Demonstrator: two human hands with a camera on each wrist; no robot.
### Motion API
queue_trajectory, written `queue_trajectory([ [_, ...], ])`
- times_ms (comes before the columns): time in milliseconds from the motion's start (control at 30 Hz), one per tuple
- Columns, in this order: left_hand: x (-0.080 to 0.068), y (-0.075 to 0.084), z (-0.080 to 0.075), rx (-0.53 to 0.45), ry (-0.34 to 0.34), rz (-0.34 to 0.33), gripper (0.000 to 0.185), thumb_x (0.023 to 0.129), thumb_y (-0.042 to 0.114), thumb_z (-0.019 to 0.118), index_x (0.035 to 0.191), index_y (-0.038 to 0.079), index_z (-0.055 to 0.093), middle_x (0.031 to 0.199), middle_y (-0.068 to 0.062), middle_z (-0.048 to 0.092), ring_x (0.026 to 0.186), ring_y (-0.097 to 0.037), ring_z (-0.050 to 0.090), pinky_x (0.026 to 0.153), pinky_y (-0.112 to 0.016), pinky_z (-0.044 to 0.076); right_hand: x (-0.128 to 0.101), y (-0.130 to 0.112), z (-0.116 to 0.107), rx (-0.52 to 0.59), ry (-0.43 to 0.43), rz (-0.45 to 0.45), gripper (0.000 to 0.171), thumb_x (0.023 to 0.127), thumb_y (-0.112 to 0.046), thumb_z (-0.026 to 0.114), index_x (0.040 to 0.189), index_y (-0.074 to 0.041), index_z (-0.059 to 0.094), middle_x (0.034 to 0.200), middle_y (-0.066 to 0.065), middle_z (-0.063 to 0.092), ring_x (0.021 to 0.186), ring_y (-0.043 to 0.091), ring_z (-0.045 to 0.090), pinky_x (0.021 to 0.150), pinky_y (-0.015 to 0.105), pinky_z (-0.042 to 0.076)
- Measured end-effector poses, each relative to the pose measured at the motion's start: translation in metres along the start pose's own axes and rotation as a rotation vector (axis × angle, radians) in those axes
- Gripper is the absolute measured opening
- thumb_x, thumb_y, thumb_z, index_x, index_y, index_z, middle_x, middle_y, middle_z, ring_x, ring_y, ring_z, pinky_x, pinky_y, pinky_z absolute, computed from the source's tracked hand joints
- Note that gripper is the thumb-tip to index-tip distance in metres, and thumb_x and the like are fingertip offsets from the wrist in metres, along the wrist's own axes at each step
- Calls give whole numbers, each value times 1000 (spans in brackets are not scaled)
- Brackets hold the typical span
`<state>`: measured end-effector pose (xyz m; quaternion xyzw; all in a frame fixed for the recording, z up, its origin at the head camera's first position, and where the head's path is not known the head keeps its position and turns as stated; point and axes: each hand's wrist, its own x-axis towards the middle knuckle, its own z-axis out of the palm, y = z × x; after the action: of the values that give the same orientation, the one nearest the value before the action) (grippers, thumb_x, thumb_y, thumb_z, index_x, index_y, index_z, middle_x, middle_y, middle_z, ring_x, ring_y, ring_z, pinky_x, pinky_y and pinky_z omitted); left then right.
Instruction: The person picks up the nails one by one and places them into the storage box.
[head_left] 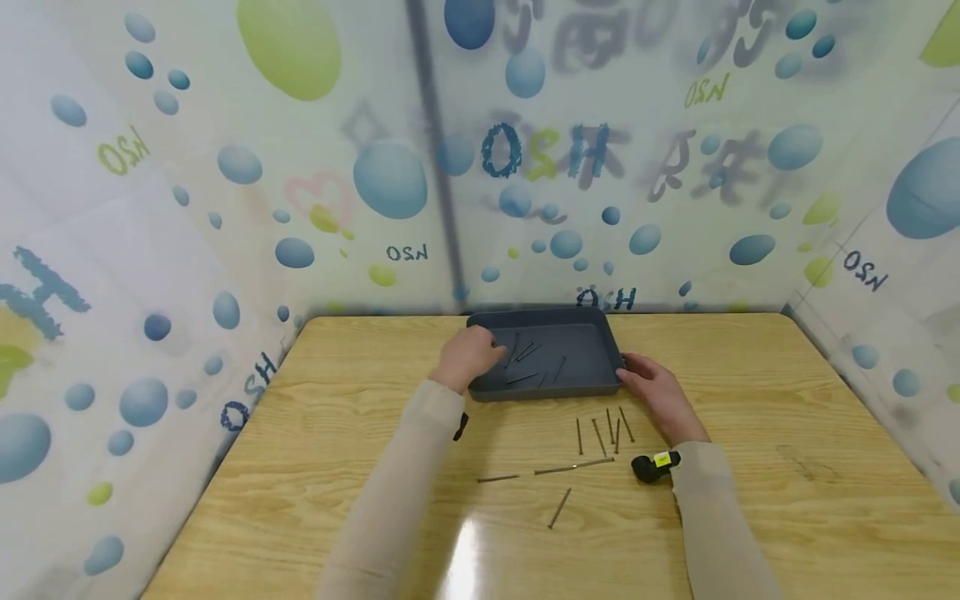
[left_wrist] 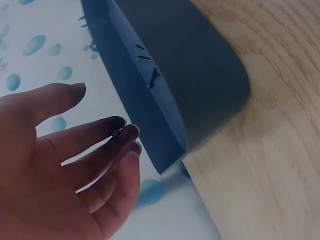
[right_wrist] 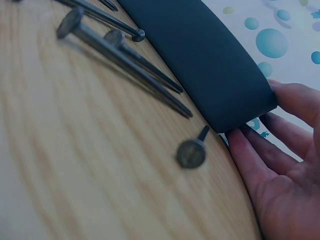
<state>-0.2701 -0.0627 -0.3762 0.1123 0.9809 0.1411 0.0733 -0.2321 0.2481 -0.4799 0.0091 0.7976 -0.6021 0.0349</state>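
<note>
A shallow dark grey tray [head_left: 585, 358] stands at the back of the table, with several nails [head_left: 525, 350] lying in it. My left hand [head_left: 468, 358] is over its left end. In the left wrist view, the left hand's [left_wrist: 75, 160] fingers are loosely extended and the thumb stands apart. A small dark nail head [left_wrist: 115, 133] shows at the fingertips; the rest of that nail is hidden. My right hand [head_left: 660, 396] holds the tray's right end, thumb near the rim and fingers lower at the corner, as the right wrist view shows around the tray wall [right_wrist: 210, 65].
Several loose nails [head_left: 579, 437] lie on the wooden table [head_left: 337, 500] in front of the tray, close to the right hand. One single nail [head_left: 559, 508] lies nearer the front. A patterned wall [head_left: 375, 275] rises directly behind the tray.
</note>
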Motion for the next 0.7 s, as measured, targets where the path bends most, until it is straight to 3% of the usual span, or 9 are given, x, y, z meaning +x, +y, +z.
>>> queue_trajectory([
  [267, 17, 1, 9, 170, -84, 6, 34, 90, 38, 50, 65, 16, 60, 67, 1, 56, 58, -14, 51, 59, -31, 42, 0, -1, -2, 4, 3, -2, 61, 86, -39, 56, 138, -13, 35, 137, 9, 36, 125, 24, 33, 99, 44, 27],
  [467, 23, 6, 15, 139, -175, -15, 29, 90, 36, 51, 75, 15, 65, 92, -1, 61, 85, -19, 56, 74, -35, 43, 0, -2, 0, 14, 3, 4, 61, 86, -38, 57, 137, -13, 35, 137, 8, 37, 125, 23, 33, 100, 44, 27],
  [567, 22, 9, 17, 124, -215, -21, 28, 90, 36, 51, 86, 14, 67, 113, -4, 58, 111, -26, 48, 90, -39, 38, -1, -2, 1, 10, 2, 10, 60, 87, -38, 56, 137, -14, 36, 137, 8, 37, 125, 23, 33, 100, 44, 27],
  [700, 21, 11, 21, 139, -247, -35, 31, 90, 37, 50, 108, 15, 65, 136, -6, 40, 127, -30, 30, 100, -42, 28, -1, -3, 0, -1, 1, 12, 60, 87, -39, 56, 137, -14, 36, 137, 8, 37, 124, 23, 34, 100, 44, 27],
])
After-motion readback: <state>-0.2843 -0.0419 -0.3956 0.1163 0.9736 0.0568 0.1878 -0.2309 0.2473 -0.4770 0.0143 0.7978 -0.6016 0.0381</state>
